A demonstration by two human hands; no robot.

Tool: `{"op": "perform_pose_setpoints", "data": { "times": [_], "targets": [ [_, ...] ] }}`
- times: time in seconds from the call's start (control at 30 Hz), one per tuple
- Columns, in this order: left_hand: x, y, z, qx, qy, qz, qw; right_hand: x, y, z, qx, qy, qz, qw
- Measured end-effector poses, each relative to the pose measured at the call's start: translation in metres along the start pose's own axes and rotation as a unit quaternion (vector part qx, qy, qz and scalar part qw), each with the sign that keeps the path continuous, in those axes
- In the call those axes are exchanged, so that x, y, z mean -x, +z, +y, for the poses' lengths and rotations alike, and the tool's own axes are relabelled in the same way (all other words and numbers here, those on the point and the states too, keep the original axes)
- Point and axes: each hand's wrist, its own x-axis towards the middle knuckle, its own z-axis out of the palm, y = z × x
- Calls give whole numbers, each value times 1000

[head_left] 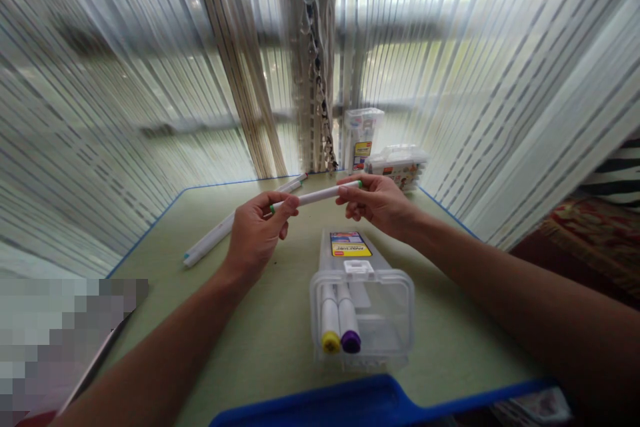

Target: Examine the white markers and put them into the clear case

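Note:
A white marker with green ends (pixel 319 195) is held up level above the table, one end in each hand. My left hand (pixel 260 227) pinches its left end between thumb and fingers. At the other end, my right hand (pixel 376 201) grips it near the green tip. Below them lies a clear plastic marker case (pixel 395 293) with its open end facing me. Inside it are a yellow-ended marker (pixel 330 320) and a purple-ended marker (pixel 349 320). Left of my left hand, white markers (pixel 210 240) rest on the table, partly hidden behind that hand.
At the back right stand an upright clear case (pixel 364 137) and a low clear box (pixel 400 165). String curtains (pixel 150 80) surround the pale green table (pixel 280 320). A blue edge (pixel 320 403) runs along the front. A pixelated object (pixel 60 347) is at the left.

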Motion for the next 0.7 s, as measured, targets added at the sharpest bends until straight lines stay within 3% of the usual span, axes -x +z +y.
{"op": "perform_pose_setpoints", "data": {
  "times": [0.4, 0.7],
  "targets": [
    [0, 0, -2, 0, 1, -10, 1000, 0, 2, 0, -4, 6, -1, 1000],
    [-1, 1, -1, 68, -38, -1, 997, -1, 1, -2, -19, 26, 7, 999]
  ]
}}
